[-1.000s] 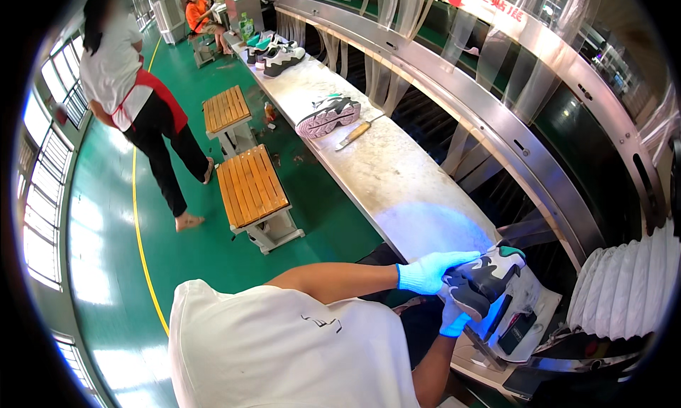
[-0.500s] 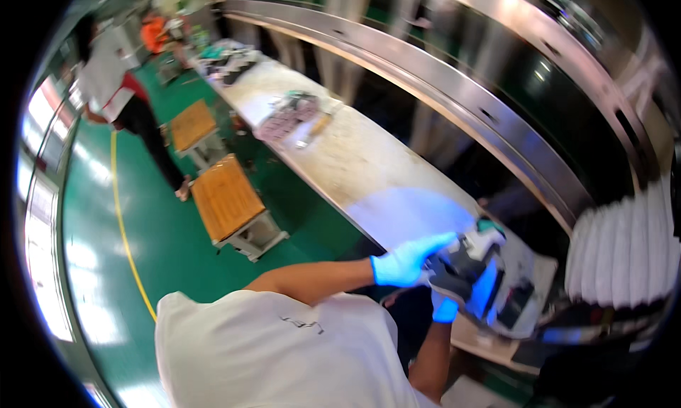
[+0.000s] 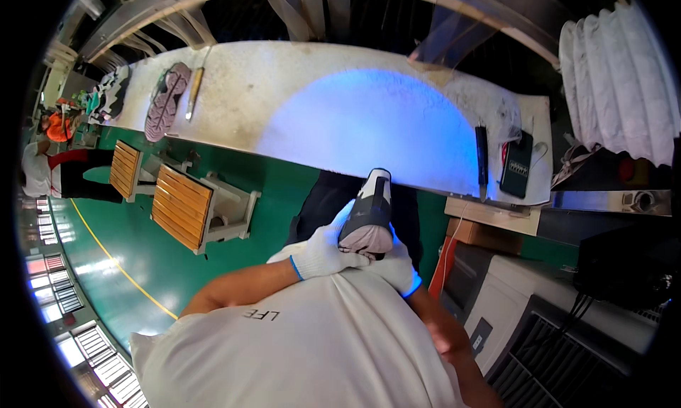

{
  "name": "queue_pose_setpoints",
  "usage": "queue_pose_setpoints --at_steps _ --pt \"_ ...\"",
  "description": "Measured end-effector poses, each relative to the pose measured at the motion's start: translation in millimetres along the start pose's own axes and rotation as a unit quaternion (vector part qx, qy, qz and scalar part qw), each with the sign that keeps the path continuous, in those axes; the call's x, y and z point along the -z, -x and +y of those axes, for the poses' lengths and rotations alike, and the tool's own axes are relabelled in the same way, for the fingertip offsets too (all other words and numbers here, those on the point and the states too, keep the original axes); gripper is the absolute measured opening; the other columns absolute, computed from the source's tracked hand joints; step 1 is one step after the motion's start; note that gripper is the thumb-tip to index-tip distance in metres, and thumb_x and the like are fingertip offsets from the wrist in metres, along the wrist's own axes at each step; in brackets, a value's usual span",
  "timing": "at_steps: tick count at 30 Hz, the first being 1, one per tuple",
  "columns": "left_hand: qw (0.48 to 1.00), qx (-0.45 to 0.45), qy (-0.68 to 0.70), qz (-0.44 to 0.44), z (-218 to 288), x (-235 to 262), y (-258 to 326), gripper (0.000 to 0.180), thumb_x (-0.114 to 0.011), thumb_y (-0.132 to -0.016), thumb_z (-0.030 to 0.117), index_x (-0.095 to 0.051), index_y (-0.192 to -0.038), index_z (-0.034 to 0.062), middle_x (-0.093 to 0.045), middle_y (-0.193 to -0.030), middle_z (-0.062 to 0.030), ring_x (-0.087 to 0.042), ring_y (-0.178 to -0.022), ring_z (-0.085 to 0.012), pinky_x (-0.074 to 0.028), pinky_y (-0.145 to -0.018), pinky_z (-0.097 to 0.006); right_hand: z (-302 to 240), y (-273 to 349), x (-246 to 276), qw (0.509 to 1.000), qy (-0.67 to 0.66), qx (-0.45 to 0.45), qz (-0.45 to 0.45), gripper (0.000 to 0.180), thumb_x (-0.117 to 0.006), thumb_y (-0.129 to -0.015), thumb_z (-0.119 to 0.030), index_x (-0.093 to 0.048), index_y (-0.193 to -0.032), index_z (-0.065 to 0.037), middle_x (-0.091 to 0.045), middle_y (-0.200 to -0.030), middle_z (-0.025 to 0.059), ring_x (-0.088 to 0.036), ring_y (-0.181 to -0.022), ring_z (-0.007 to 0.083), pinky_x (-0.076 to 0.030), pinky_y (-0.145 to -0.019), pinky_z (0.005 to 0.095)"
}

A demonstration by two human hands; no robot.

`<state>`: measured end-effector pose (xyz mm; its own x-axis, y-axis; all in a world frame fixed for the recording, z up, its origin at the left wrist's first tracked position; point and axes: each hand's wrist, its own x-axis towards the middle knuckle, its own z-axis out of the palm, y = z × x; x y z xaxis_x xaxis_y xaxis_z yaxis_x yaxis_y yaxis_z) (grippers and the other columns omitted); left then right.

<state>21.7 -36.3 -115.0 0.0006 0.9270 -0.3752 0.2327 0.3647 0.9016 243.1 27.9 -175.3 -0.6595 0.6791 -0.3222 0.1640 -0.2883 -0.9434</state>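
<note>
A grey, white and black shoe upper (image 3: 366, 216) is between my two hands, close in front of my chest, its rounded, gathered grey end toward me. My left hand (image 3: 319, 250), in a white knit glove, wraps its left side. Partly hidden behind it, my right hand (image 3: 396, 267), gloved the same way, grips the right side near the bottom. The upper's narrow far end reaches the front edge of the white worktable (image 3: 241, 74), where a patch of blue light (image 3: 369, 117) falls.
A black pen-like tool (image 3: 482, 160) and a dark handheld device (image 3: 516, 165) lie at the table's right. Left are a pinkish shoe sole (image 3: 167, 103) and a wooden-handled tool (image 3: 195, 92). Wood-slatted stools (image 3: 182, 208) and a ribbed white duct (image 3: 617, 89) flank the table. People are far left.
My view has swung to the right. The shoe upper has come off its place over the table's right part, back toward my chest, and both hands still hold it.
</note>
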Motion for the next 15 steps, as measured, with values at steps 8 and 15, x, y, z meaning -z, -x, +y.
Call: queue_pose_setpoints --at_steps 8,15 --pt "0.996 0.072 -0.054 0.006 8 0 -8 0.137 -0.103 -0.076 0.034 -0.018 -0.182 0.0135 -0.072 -0.149 -0.0245 -0.073 -0.135 -0.0403 -0.057 -0.115 -0.044 -123 23 31 0.947 0.221 0.193 0.132 0.083 -0.101 -0.079 -0.022 -0.065 -0.151 -0.002 -0.066 -0.144 0.0216 -0.072 -0.123 0.0362 -0.061 -0.105 0.0439" --pt "0.999 0.035 0.010 -0.026 12 11 -10 0.143 -0.108 -0.076 0.034 -0.016 -0.180 0.0015 -0.069 -0.151 -0.0266 -0.071 -0.139 -0.0321 -0.055 -0.118 -0.042 -141 12 3 0.939 0.220 0.237 0.113 0.054 -0.105 -0.074 -0.016 -0.072 -0.116 -0.007 -0.070 -0.109 0.0128 -0.072 -0.094 0.0341 -0.060 -0.083 0.0428"
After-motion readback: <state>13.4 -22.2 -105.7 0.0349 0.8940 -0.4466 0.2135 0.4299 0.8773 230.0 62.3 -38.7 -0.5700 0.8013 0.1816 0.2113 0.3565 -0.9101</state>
